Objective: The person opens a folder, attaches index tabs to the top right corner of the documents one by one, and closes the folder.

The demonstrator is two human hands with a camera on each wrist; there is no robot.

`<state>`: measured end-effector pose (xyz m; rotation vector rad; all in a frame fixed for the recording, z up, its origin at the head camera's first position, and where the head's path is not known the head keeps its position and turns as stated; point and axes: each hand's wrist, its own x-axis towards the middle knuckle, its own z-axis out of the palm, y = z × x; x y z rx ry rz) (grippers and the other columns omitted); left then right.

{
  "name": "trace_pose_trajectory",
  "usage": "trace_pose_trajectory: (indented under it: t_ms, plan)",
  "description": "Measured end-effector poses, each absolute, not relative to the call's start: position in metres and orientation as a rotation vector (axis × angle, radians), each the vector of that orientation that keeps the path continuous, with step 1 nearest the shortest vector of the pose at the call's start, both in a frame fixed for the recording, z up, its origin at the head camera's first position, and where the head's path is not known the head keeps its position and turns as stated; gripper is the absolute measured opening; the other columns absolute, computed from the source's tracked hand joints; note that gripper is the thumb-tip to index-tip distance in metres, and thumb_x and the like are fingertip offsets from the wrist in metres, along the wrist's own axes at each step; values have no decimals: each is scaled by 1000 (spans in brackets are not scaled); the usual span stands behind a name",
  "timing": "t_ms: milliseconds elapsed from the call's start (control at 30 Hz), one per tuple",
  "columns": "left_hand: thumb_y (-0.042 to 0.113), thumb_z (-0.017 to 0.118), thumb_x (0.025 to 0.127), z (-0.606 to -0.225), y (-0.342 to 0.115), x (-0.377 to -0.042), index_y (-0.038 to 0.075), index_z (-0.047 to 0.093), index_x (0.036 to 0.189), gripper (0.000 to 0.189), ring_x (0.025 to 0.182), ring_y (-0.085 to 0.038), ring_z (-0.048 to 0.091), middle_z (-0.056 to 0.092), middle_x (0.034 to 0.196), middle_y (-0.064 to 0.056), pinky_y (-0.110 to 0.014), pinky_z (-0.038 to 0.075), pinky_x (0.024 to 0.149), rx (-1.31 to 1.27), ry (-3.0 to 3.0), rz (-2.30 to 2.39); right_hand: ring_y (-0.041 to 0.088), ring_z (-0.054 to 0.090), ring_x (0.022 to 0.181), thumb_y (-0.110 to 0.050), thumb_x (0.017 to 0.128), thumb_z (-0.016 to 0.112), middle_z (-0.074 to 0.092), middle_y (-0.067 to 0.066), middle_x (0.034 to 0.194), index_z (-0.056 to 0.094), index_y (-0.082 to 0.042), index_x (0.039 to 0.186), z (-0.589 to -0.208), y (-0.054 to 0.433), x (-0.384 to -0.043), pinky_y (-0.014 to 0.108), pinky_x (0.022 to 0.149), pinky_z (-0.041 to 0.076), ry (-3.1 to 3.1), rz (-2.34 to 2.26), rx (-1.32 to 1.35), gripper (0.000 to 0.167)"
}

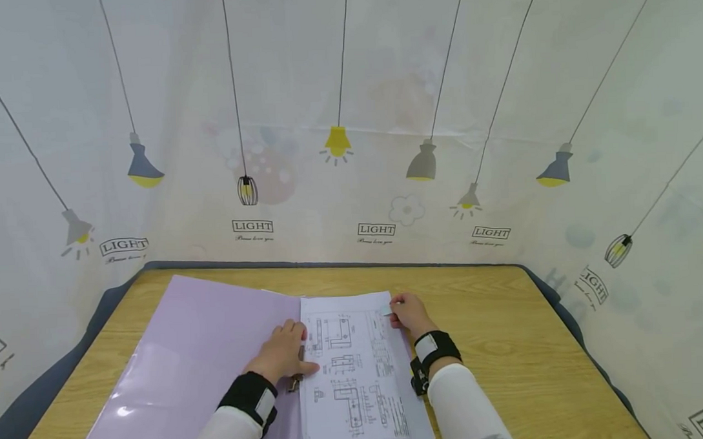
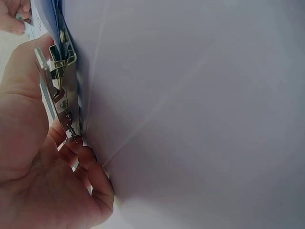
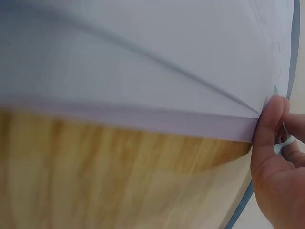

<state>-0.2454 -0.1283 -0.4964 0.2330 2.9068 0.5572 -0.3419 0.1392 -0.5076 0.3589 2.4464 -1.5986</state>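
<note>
A lavender clip folder [image 1: 176, 355] lies spread on the table, its cover to the left. On its right side is a stack of white sheets [image 1: 330, 433], the top one printed with technical drawings. My left hand [image 1: 282, 352] rests at the spine, thumb on the sheet's left edge, fingers beside the metal clip [image 2: 64, 90]. At the sheets' upper right edge my right hand [image 1: 411, 314] pinches a small light blue sticky note [image 1: 386, 310]. In the right wrist view, part of the sticky note [image 3: 284, 146] shows curled between the fingers of the right hand [image 3: 281, 162].
The wood-grain table [image 1: 506, 330] has a dark grey edge [image 1: 330, 264]. A pale curtain [image 1: 299, 66] printed with hanging lamps surrounds it on the far side and both sides. A black strap is worn on each wrist.
</note>
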Motion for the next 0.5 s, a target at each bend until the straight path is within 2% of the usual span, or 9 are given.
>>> trace_pose_trajectory:
  t_ms: [500]
  plan:
    - [42,83,68,-499,-130,-246,10,45,101,60,88,-23,40,40,93,-5,-37,38,72,252,2910,562,13,55,54,-5,93,50,55,11,78,58,2,102,-510,134,-348,21,48,47,2556,-1397,378,14]
